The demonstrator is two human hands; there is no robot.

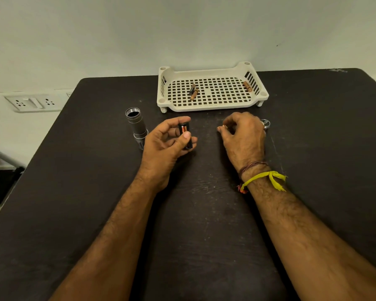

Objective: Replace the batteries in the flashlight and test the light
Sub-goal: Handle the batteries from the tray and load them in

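Note:
The grey flashlight body stands on its head on the black table, its threaded end open upward, left of my hands. My left hand grips a black battery holder with a copper-coloured battery showing in it, thumb across its front. My right hand hovers to the right with fingers curled, pinching a small copper-coloured battery at the fingertips; most of it is hidden. The flashlight's tail cap lies on the table just behind my right hand.
A cream perforated tray stands at the back of the table with three loose batteries: two near its middle and one at its right side. A wall socket plate sits past the table's left edge.

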